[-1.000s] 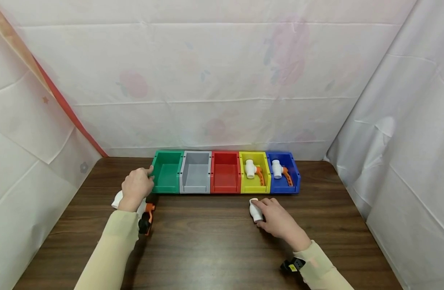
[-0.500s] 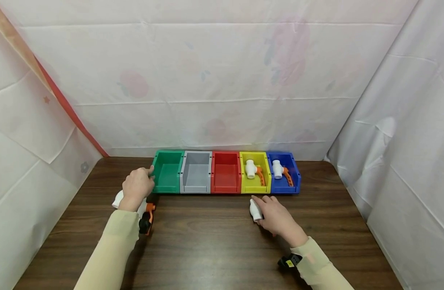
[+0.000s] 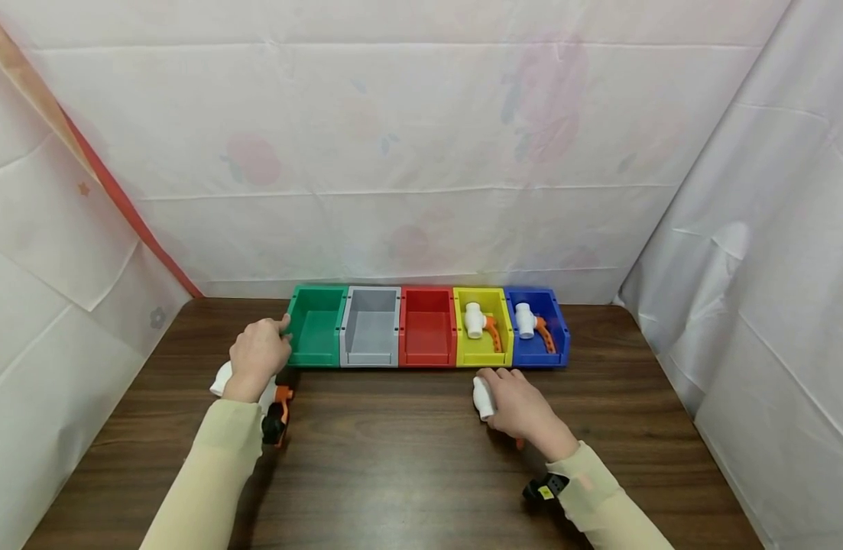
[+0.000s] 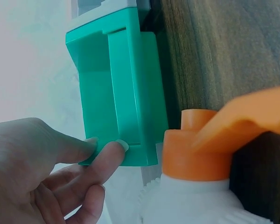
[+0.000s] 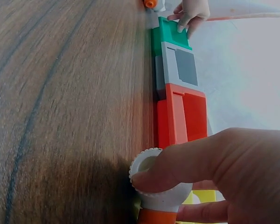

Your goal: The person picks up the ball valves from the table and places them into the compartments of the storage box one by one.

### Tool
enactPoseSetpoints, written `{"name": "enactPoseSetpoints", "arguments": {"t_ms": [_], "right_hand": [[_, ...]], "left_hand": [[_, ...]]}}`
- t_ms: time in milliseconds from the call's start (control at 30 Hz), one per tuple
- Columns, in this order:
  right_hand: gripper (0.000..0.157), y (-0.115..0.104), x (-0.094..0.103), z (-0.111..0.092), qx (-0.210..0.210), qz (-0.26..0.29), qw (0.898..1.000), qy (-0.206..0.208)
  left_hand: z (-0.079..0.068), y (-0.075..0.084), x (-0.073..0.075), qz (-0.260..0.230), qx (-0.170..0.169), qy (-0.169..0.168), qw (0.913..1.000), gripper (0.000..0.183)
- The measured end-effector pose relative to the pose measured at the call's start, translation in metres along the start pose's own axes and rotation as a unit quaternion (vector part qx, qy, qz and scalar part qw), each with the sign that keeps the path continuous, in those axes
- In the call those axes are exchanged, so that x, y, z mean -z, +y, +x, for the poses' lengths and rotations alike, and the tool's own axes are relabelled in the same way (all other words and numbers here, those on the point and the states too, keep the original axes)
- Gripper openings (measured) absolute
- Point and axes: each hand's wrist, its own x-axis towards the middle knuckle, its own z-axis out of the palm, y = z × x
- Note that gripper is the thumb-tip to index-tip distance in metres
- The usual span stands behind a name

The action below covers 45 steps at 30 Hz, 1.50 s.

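Note:
My left hand [image 3: 259, 353] pinches the outer side wall of the green bin [image 4: 95, 102] between thumb and fingers. Partly hidden under that wrist lies a large white ball valve [image 3: 221, 378] with an orange handle [image 4: 196, 156]. In front of the yellow bin [image 3: 485, 359], my right hand [image 3: 524, 405] grips a smaller white ball valve [image 3: 484, 399]. The right thumb presses over that valve's ribbed end, as the right wrist view shows, and its orange part [image 5: 156, 217] is mostly covered by the hand.
Grey [image 3: 370, 357], red [image 3: 428, 357] and blue [image 3: 541, 359] bins join the green and yellow ones in a row. White valves with orange handles lie in the yellow and blue bins. Behind the brown table [image 3: 373, 458] hangs a pale curtain [image 3: 421, 153].
The right hand has shifted slightly forward and left over the small valve, its fingers settling round it. A bit of orange now shows beneath that hand. My left hand stays put on the green bin.

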Motion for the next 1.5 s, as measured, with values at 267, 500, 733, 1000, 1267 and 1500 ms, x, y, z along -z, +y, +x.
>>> {"name": "enactPoseSetpoints", "arguments": {"t_ms": [267, 500, 733, 1000, 1267, 1500], "right_hand": [[0.075, -0.002, 0.003, 0.000, -0.006, -0.002, 1.000, -0.007], [0.074, -0.001, 0.006, -0.002, -0.013, 0.002, 1.000, -0.001], [0.074, -0.004, 0.010, -0.004, 0.006, 0.017, 0.999, 0.037], [0.079, -0.008, 0.008, -0.002, 0.023, 0.032, 0.996, 0.082], [0.081, -0.014, 0.009, 0.005, 0.028, 0.062, 0.989, 0.131], [0.082, -0.021, 0.007, 0.015, 0.040, 0.074, 0.984, 0.159]], "left_hand": [[-0.001, 0.001, 0.001, 0.000, -0.002, 0.003, 1.0000, 0.043], [-0.002, 0.001, 0.001, 0.001, 0.001, 0.002, 1.0000, 0.043], [-0.001, 0.000, -0.001, 0.003, 0.002, 0.003, 1.0000, 0.043], [0.001, -0.002, -0.002, 0.004, 0.006, -0.001, 1.0000, 0.045], [0.001, -0.003, -0.003, 0.004, 0.004, -0.001, 1.0000, 0.046], [0.000, -0.002, -0.001, 0.003, 0.004, -0.002, 1.0000, 0.046]]}}
